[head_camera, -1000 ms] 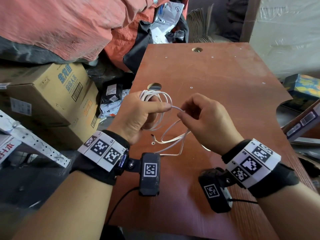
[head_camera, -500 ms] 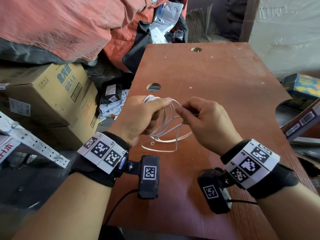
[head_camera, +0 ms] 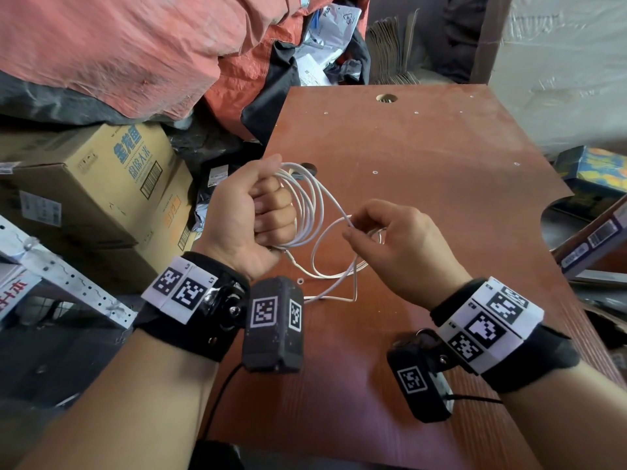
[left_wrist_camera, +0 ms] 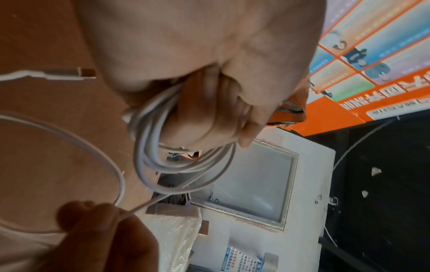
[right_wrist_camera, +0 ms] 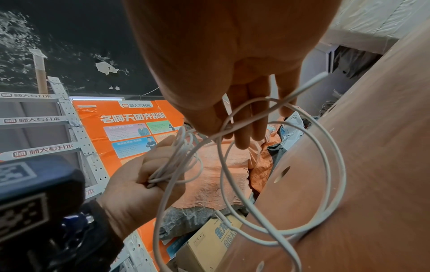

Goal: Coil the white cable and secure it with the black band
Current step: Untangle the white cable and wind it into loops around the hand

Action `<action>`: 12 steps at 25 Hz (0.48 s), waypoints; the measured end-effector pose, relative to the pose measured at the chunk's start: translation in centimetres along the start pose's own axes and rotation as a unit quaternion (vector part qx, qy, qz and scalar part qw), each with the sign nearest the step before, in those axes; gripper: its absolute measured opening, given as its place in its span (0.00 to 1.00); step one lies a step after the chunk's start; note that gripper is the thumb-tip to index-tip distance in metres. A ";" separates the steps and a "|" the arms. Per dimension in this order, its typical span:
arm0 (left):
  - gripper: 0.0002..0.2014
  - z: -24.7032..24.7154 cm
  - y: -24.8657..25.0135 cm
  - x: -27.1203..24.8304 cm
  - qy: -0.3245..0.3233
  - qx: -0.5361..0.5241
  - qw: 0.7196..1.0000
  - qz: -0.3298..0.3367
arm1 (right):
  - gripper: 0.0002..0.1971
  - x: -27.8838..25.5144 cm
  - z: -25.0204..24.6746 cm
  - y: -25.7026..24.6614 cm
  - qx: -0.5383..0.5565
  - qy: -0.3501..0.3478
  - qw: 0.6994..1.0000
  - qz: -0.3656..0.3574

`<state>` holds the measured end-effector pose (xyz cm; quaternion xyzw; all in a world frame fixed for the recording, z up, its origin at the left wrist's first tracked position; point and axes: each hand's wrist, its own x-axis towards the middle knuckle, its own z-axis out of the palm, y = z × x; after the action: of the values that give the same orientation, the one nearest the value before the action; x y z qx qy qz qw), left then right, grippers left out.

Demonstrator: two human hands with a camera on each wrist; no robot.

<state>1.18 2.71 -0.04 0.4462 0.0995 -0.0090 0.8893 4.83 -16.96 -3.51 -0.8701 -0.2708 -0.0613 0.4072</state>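
Observation:
The white cable [head_camera: 310, 205] is partly wound into several loops that my left hand [head_camera: 258, 212] grips in a closed fist above the brown board's left side. The same loops [left_wrist_camera: 158, 147] hang below the curled fingers in the left wrist view. My right hand [head_camera: 353, 228] pinches a free strand of the cable [right_wrist_camera: 223, 132] between thumb and forefinger, just right of the coil. The loose rest of the cable [head_camera: 325, 279] trails in a loop onto the board, and one plug end [left_wrist_camera: 69, 74] lies there. No black band is in view.
The brown board [head_camera: 441, 171] has round holes and small screw holes. Cardboard boxes [head_camera: 112, 184] and a metal rack [head_camera: 68, 279] stand off its left edge, orange tarpaulin [head_camera: 118, 52] behind. Boxes [head_camera: 597, 232] crowd the right edge.
My left hand has closed into a fist round the loops and turned upright. My right hand has drawn a strand out to the right, away from the coil.

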 end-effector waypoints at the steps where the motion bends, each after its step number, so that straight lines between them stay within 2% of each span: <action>1: 0.24 -0.1 0.1 0.0 -0.011 -0.020 1.000 -0.011 | 0.07 0.0 0.1 0.0 -0.004 -0.001 1.000 0.001; 5: 0.23 -0.6 -0.1 0.1 -0.059 -0.090 0.994 -0.036 | 0.08 -0.2 0.4 0.1 -0.013 -0.007 1.000 -0.021; 9: 0.22 -1.6 0.1 0.5 -0.109 -0.192 0.975 -0.025 | 0.06 -0.2 0.6 0.7 -0.095 -0.069 0.992 -0.041; 12: 0.22 -2.1 0.5 0.6 -0.094 -0.215 0.972 -0.004 | 0.09 -0.2 0.7 0.8 -0.123 -0.080 0.988 -0.042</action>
<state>1.49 4.68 -1.01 0.2412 0.0163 -0.0328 0.9698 4.95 -16.94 -4.56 -0.9036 -0.3289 -0.0409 0.2713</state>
